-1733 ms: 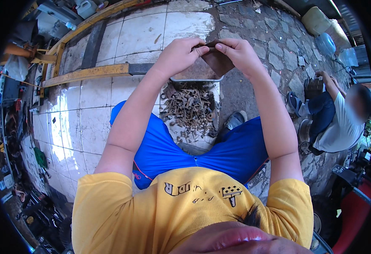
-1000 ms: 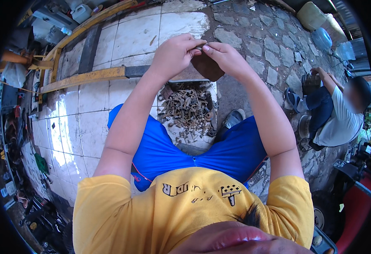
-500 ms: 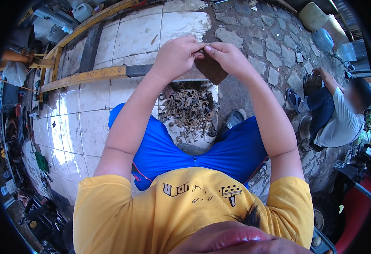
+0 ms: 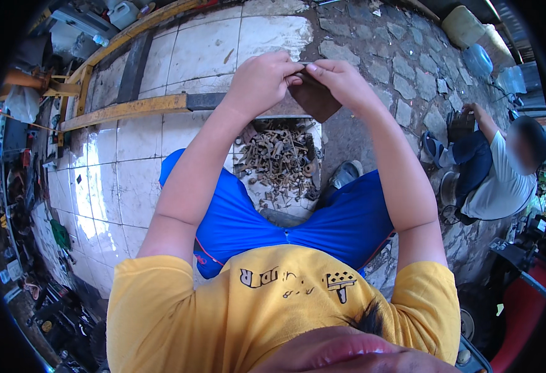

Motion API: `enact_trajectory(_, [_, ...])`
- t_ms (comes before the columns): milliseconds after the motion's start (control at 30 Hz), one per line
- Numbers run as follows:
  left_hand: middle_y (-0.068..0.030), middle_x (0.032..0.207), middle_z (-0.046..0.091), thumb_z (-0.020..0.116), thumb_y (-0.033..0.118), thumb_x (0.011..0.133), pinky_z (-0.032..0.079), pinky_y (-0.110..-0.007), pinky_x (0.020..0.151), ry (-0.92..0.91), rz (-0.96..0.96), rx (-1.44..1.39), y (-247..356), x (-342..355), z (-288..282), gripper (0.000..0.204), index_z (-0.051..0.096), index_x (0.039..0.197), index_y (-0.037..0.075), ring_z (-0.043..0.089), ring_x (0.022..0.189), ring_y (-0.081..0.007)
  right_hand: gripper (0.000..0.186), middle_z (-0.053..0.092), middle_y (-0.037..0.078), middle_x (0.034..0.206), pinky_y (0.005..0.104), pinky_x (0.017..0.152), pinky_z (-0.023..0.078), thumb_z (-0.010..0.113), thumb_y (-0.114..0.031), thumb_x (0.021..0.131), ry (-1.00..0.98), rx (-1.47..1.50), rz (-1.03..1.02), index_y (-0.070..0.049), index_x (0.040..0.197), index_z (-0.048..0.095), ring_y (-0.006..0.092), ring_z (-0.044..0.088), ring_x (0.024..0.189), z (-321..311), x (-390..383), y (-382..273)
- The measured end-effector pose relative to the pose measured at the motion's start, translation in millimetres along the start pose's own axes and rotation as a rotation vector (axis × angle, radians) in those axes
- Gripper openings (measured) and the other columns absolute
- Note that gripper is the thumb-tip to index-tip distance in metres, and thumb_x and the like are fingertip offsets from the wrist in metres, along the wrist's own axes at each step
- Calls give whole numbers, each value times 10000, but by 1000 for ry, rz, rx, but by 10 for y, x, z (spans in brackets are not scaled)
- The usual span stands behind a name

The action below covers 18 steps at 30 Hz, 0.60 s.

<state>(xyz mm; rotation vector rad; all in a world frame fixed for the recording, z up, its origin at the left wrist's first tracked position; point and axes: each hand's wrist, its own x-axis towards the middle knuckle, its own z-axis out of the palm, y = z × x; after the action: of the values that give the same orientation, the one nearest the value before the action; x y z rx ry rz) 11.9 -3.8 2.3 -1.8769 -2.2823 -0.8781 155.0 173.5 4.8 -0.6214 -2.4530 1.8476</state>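
Observation:
Out in front, my left hand (image 4: 262, 78) pinches the upper left edge of a brown sheet-like piece (image 4: 317, 102). My right hand (image 4: 341, 82) grips the same edge from the other side, thumb on top. The piece hangs down between the hands with one corner pointing toward me; I cannot make out whether it is sandpaper, cloth or leather. Below it, a heap of bolts, nuts and other small metal parts (image 4: 279, 155) lies on the floor between my legs.
A yellow and dark metal frame (image 4: 136, 109) crosses the white tiles at left. On the right, another person (image 4: 500, 177) sits low on the stone paving. Clear plastic jugs (image 4: 477, 60) stand at the far right. Tools and parts (image 4: 52, 311) crowd the left side.
My right hand has shifted slightly right, its thumb farther from my left fingers. The brown piece has swung a little to the right with it.

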Motion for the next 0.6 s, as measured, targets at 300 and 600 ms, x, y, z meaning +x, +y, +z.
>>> enact_trajectory(300, [-77, 960, 704, 735, 177, 916, 563, -457, 766, -86, -53, -15, 5, -14, -43, 218, 793, 1125, 149, 700, 916, -330, 350, 752, 105, 869, 348, 764, 533, 642, -342, 1080, 38, 90, -15, -20, 1113, 774, 155, 652, 779, 15, 31, 13])
enact_trajectory(600, [-72, 983, 717, 727, 186, 926, 571, -437, 775, -38, -53, 6, 15, -16, -32, 239, 794, 1154, 163, 706, 932, -325, 354, 756, 5, 983, 292, 826, 517, 619, -338, 1106, -11, -168, 39, -28, 1178, 773, 87, 643, 894, 95, -20, -29])
